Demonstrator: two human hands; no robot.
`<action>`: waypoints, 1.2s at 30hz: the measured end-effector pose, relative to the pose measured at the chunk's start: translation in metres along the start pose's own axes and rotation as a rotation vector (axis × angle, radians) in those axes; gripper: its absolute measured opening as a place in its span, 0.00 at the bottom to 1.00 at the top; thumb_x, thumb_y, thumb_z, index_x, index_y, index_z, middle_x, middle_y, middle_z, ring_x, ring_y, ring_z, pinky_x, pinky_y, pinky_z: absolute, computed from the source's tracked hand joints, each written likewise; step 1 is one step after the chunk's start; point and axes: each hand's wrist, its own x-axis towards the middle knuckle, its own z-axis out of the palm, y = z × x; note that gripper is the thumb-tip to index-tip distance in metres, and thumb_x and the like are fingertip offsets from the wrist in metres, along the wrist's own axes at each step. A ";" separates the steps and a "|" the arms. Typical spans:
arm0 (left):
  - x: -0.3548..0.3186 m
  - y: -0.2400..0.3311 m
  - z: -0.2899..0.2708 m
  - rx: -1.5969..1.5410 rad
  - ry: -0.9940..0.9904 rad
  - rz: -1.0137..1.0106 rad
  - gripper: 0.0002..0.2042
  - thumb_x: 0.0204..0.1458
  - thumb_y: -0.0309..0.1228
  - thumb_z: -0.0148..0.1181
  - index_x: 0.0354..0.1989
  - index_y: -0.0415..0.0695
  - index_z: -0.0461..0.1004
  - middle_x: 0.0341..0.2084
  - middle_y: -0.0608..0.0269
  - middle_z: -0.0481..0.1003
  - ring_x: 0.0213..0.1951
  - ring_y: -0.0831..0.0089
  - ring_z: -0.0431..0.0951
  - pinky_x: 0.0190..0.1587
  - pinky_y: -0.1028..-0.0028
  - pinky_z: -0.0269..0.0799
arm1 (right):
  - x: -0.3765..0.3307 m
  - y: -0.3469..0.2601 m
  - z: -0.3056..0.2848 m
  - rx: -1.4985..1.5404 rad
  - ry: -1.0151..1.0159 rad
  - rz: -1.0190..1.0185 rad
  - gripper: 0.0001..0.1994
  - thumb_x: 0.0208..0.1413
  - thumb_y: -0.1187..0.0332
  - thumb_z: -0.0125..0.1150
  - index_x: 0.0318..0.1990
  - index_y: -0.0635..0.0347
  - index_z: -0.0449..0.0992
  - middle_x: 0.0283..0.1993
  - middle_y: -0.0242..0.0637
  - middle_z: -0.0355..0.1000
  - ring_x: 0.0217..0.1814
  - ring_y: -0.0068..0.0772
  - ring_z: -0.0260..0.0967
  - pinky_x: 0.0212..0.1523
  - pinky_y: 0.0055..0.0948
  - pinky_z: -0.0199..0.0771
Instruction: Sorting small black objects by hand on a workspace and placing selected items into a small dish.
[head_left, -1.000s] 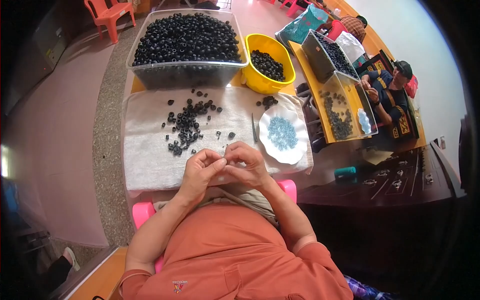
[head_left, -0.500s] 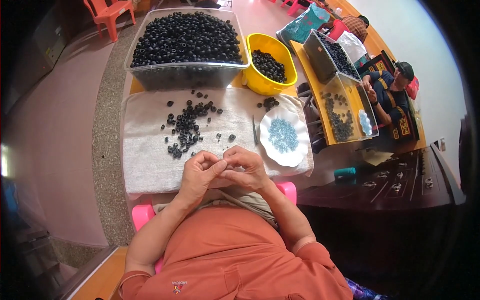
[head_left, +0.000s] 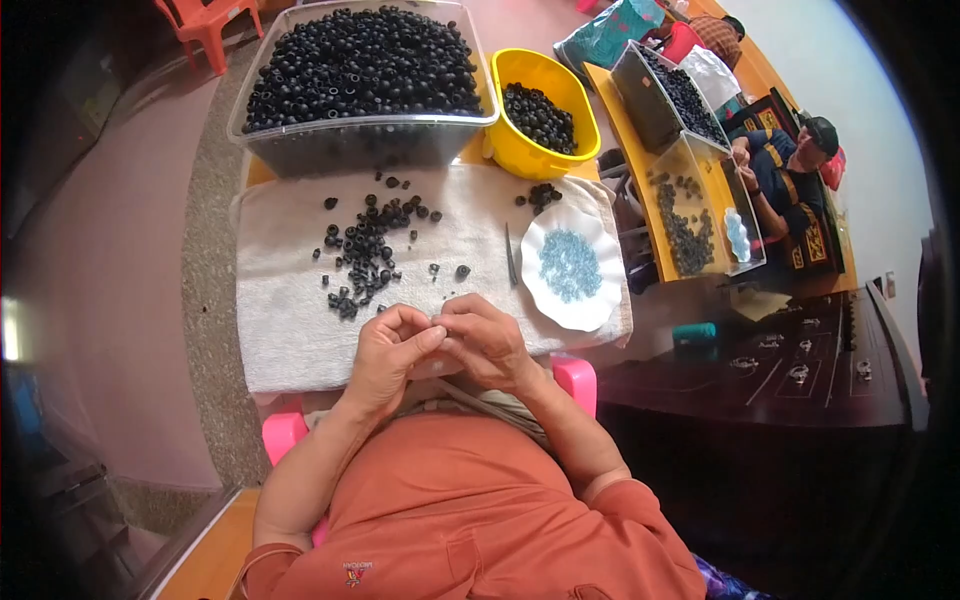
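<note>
My left hand (head_left: 392,355) and my right hand (head_left: 487,338) meet over the near edge of a white cloth (head_left: 285,345). Thumbs and forefingers of both are pinched together, and whatever sits between them is too small and covered to make out. Ahead of the hands, small black ring-like pieces (head_left: 368,245) lie scattered on the cloth. To the right stands a white scalloped dish (head_left: 540,300) with tiny pale-blue clear bits (head_left: 568,265) in it. Dark tweezers (head_left: 511,255) rest beside the dish, and a few more black pieces (head_left: 543,196) lie behind it.
Behind the cloth stand a large clear bin (head_left: 350,140) heaped with black pieces and a yellow tub (head_left: 510,150) partly filled with them. At right, a co-worker (head_left: 785,185) sits by another table (head_left: 650,225) with similar bins. Pink chair arms (head_left: 575,385) flank me.
The view has shifted slightly, so the bins sit higher in it. My hands stay pinched together at the cloth's near edge, with the fingers only slightly moved.
</note>
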 end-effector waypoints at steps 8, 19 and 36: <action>-0.001 0.000 0.001 -0.025 -0.037 -0.014 0.06 0.54 0.22 0.62 0.38 0.42 0.73 0.31 0.66 0.77 0.34 0.79 0.78 0.37 0.77 0.81 | -0.001 -0.021 -0.026 -0.077 -0.138 0.132 0.15 0.50 0.77 0.67 0.47 0.62 0.76 0.40 0.44 0.72 0.33 0.35 0.73 0.31 0.28 0.73; -0.002 -0.007 -0.002 0.100 0.002 -0.015 0.06 0.55 0.25 0.63 0.41 0.40 0.77 0.33 0.65 0.78 0.34 0.78 0.78 0.41 0.77 0.78 | -0.015 -0.011 -0.118 -0.944 -0.124 0.392 0.10 0.53 0.71 0.61 0.43 0.58 0.76 0.40 0.41 0.73 0.37 0.49 0.74 0.38 0.40 0.74; -0.004 -0.008 0.001 0.144 0.037 -0.057 0.07 0.55 0.27 0.64 0.40 0.40 0.77 0.33 0.65 0.78 0.34 0.80 0.77 0.41 0.78 0.77 | -0.013 0.002 -0.115 -0.945 -0.097 0.356 0.04 0.48 0.71 0.64 0.32 0.57 0.78 0.32 0.39 0.74 0.33 0.46 0.73 0.35 0.38 0.73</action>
